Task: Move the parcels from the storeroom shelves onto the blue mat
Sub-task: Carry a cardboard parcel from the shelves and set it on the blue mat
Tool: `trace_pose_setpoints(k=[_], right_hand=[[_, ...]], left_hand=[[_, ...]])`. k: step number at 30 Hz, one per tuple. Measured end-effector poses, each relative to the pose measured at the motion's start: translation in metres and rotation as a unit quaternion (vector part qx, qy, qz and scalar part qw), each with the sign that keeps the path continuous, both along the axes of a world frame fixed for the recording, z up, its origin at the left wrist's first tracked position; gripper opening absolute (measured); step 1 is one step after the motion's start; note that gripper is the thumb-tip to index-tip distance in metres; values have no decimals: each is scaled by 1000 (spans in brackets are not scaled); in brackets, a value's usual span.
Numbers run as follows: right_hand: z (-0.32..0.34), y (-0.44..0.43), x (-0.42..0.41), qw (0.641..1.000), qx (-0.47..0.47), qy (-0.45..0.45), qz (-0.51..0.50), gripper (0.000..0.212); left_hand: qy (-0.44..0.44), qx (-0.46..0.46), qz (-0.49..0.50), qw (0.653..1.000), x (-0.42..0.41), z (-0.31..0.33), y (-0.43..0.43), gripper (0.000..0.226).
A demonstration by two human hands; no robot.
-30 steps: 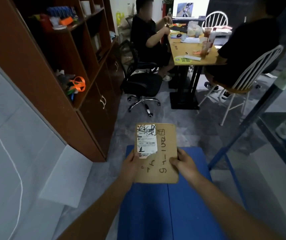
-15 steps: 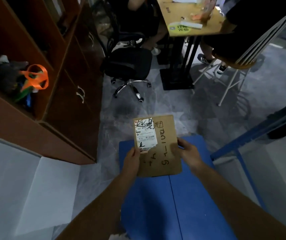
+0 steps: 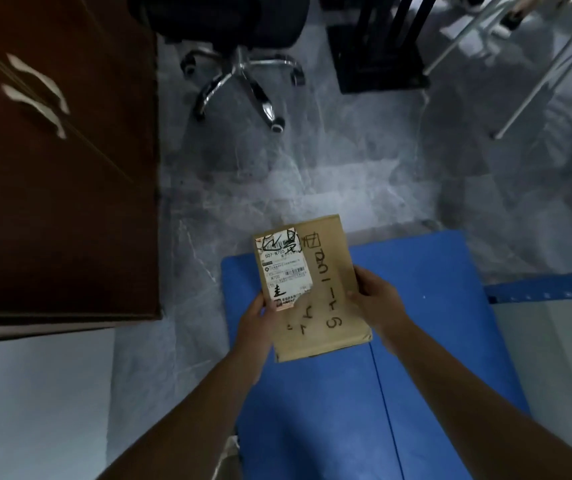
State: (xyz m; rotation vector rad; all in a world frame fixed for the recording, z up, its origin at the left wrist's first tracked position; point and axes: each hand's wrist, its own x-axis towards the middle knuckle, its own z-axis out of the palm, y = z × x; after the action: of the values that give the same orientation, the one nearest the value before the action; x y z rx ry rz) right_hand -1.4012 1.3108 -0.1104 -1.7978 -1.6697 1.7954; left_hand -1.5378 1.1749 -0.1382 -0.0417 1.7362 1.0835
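- We hold one box (image 3: 312, 289) in both hands, up over the far edge of the mat (image 3: 433, 341). Its far end sticks out past that edge, over the floor (image 3: 295, 174).
- We think the next bit is to set the box down flat on the mat.
- To do it well, we should pull the box back a little, so all of it sits on the blue and none hangs over the floor.
- We should go down slowly and keep it level, label (image 3: 284, 271) up, then let go.
- Our left hand (image 3: 255, 323) grips the left side, thumb on top by the label, fingers under it.
- Our right hand (image 3: 378, 299) grips the right side, thumb on top too.
- Both arms reach forward, a bit bent.
- The mat looks bare, so there is lots of room.
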Motion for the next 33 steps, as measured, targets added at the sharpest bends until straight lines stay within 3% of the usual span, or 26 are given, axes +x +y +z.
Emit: trace_pose_setpoints(k=[8,14,20,24,27,30,33], right_hand=[[-149,-18,-25,999,-31,-32,-7,55],[-189,-27,-40,999,-29,-23,-26,55],[-199,-20,-37,998,-7,-52,-24,56],[-179,-30,-32,994,-41,-98,9,60],[-134,-39,-19,984,1,-148,96,63],[-66,-36,1,966,30,-153,204,60],[27,-22,26,960,83,-137,230,57]], left_hand=[[32,-70,-30,997,-25,-134,-11,32],[64,-75,-41,994,-41,-167,-14,33],[22,-37,-49,998,-46,-176,-21,28],[58,-33,-31,997,-43,-148,-26,23],[124,-36,11,992,-42,-103,-24,37],[153,-7,-43,987,-34,-35,-13,30],[189,24,-118,974,-12,57,-3,34]])
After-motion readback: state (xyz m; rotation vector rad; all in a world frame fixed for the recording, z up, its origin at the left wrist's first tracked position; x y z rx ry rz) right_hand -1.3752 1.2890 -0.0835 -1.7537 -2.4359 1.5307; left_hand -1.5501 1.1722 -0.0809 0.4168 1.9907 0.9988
